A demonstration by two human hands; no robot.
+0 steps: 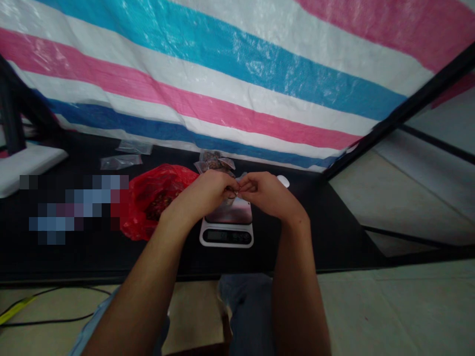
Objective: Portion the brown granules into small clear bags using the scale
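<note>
Over the kitchen scale [228,213], my left hand [218,185] and my right hand [264,192] meet with their fingertips pinched close together. Between them is what looks like a small clear plastic bag [228,201], mostly hidden by the fingers. The scale has a white body, a shiny metal plate and a dark display at the front. Beside my left forearm stands an open red plastic bag [138,210] with small brown-red pieces [159,205] in it. Several filled clear bags [215,162] lie just behind my left hand.
Two flat clear bags [121,161] lie on the black table [297,247] at the back left. A round white thing [283,181] sits behind my right hand. A striped plastic sheet [237,74] hangs behind the table. A white stand base [33,163] is at the left.
</note>
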